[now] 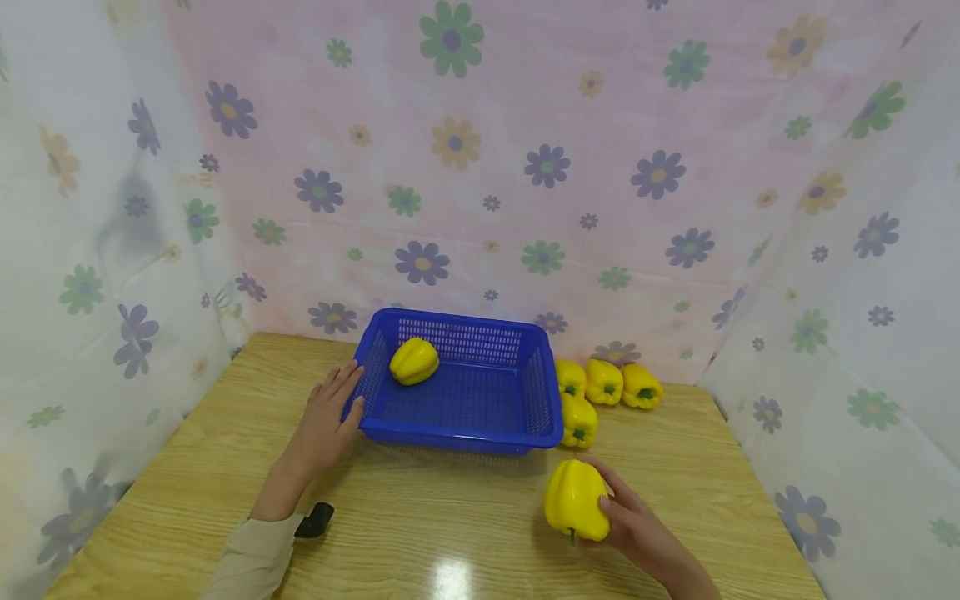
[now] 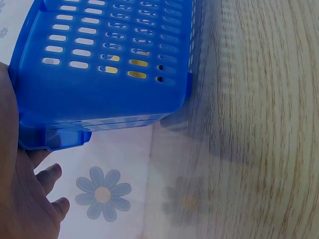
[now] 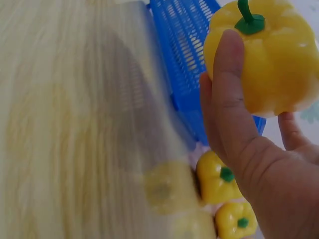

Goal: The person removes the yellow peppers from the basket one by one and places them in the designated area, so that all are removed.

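A blue plastic basket (image 1: 457,435) with slotted sides sits on the table, and one yellow bell pepper (image 1: 414,361) lies in its left part. My left hand (image 1: 327,423) rests against the basket's left rim, fingers extended along it. In the left wrist view, the left hand's fingertips (image 2: 61,206) hang free below the basket's rim. My right hand (image 1: 633,525) holds another yellow bell pepper (image 1: 576,500) in front of the basket's right corner. In the right wrist view, the thumb presses this pepper's side (image 3: 274,64) near its green stem.
Several more yellow bell peppers (image 1: 604,382) are grouped just right of the basket, the closest against its side. The wood-grain table (image 1: 405,517) is bordered by a flowered cloth (image 1: 487,167) at the back and sides. A small black object (image 1: 316,520) is by the left wrist.
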A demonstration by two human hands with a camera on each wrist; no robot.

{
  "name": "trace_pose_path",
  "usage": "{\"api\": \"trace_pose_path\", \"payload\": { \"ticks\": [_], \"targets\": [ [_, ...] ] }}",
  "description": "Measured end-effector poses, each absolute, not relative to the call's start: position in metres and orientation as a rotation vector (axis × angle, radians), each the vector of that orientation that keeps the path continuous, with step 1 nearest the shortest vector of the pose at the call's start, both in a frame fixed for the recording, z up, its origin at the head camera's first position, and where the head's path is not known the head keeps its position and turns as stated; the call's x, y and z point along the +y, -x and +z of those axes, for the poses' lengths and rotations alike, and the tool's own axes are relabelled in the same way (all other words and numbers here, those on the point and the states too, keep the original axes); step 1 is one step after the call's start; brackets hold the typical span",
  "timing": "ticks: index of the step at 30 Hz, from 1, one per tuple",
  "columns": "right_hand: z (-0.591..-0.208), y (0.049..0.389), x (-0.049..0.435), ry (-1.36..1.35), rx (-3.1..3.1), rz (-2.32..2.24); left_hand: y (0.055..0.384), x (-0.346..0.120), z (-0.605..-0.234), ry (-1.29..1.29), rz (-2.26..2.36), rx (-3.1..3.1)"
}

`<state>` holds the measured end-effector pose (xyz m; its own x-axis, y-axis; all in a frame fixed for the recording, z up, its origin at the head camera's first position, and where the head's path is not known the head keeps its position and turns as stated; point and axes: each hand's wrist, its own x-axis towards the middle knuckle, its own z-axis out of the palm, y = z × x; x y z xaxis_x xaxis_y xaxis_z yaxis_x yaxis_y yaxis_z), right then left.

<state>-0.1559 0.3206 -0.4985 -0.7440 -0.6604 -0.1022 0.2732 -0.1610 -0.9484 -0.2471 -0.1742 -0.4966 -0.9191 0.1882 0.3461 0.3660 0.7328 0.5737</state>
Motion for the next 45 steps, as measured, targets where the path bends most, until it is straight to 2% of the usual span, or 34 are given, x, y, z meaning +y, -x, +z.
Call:
{"api": "trace_pose_path", "payload": {
  "ticks": [7,15,18,37,45],
  "targets": [
    [-0.504,0.151,0.346,0.251,1.635,-1.953,0.248,-0.175,-0.497,0.432,-0.961,-2.67],
    [-0.506,0.152,0.356,-0.395,1.919,-2.076,0.249,-0.176,-0.499,0.445,-0.954,-2.666],
    [-0.506,0.153,0.358,-0.498,2.014,-2.06,0.248,-0.176,-0.5,0.446,-0.951,-2.667],
    [-0.502,0.19,0.383,-0.209,2.488,-1.865,0.247,-0.175,-0.498,0.439,-0.966,-2.662],
    [-0.507,0.21,0.398,0.237,2.425,-2.001,0.248,-0.176,-0.5,0.44,-0.963,-2.667]
  ]
}}
